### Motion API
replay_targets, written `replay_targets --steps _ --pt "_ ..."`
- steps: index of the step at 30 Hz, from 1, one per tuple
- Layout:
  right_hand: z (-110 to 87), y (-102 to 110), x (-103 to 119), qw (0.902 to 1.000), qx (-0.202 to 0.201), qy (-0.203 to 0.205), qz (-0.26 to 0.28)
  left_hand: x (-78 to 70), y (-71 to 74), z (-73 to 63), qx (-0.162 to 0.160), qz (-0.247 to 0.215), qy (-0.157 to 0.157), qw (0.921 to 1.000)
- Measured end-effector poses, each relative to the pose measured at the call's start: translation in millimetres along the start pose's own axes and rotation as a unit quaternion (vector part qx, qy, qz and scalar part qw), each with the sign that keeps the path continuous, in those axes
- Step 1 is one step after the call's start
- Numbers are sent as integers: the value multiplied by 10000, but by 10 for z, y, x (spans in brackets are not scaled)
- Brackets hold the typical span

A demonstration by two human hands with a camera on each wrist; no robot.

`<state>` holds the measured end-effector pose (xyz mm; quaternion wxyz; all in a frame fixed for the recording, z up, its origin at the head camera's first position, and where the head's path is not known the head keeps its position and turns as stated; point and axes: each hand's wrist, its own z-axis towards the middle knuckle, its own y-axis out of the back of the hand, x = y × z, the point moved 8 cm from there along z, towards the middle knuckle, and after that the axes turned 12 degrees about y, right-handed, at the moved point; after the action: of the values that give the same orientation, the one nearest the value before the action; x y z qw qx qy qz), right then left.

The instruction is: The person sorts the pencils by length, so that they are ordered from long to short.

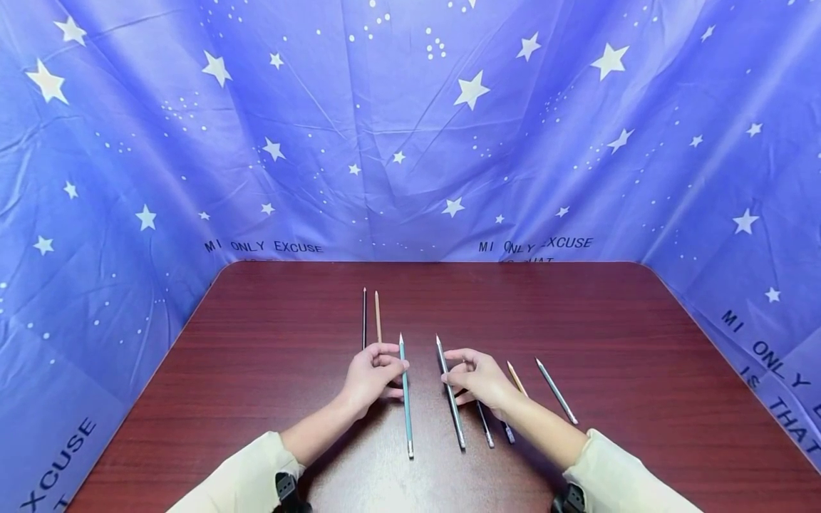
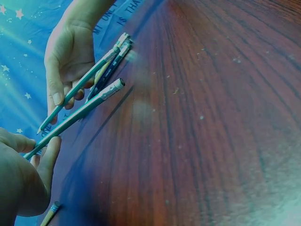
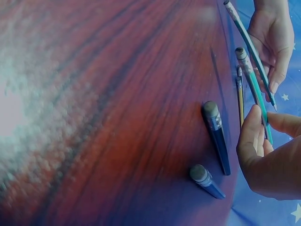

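Note:
My left hand (image 1: 368, 377) pinches a teal pencil (image 1: 407, 420) between thumb and fingers, its sharpened tip pointing away and its eraser end toward me. Opposite it, my right hand (image 1: 485, 383) pinches a silvery-green pencil (image 1: 454, 410), also tip away. In the left wrist view the two held pencils lie nearly parallel, each with a metal ferrule and eraser at the upper end. Beyond the left fingers lie a black pencil (image 1: 364, 317) and a plain wood-coloured pencil (image 1: 378, 313). A dark pencil (image 1: 485, 427) lies partly hidden beneath the right hand.
Right of the right hand, a yellow pencil (image 1: 516, 376) runs partly behind the forearm, and a grey-green pencil (image 1: 556, 391) lies slanted. A dark eraser end (image 1: 509, 432) shows by the wrist. The reddish wooden table (image 1: 288, 306) backs onto a blue star-printed curtain (image 1: 359, 142).

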<state>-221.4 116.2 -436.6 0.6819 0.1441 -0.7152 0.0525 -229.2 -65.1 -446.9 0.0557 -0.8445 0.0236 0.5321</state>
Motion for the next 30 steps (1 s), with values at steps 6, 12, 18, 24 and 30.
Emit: replay_targets --steps 6,12,18,24,30 --pt "7 7 14 10000 -25 -11 -22 -55 1 27 3 52 -61 10000" --pt "18 27 29 9998 -140 -19 -167 -90 12 62 -24 74 -66 9999" --pt "21 34 45 9995 -226 -24 -239 -122 26 87 -56 88 -58 9999" --pt "24 38 45 9994 -222 -54 -243 -164 45 123 -114 92 -63 9999" --pt "29 31 39 9995 -209 -73 -208 -208 73 143 -200 183 -43 9996"
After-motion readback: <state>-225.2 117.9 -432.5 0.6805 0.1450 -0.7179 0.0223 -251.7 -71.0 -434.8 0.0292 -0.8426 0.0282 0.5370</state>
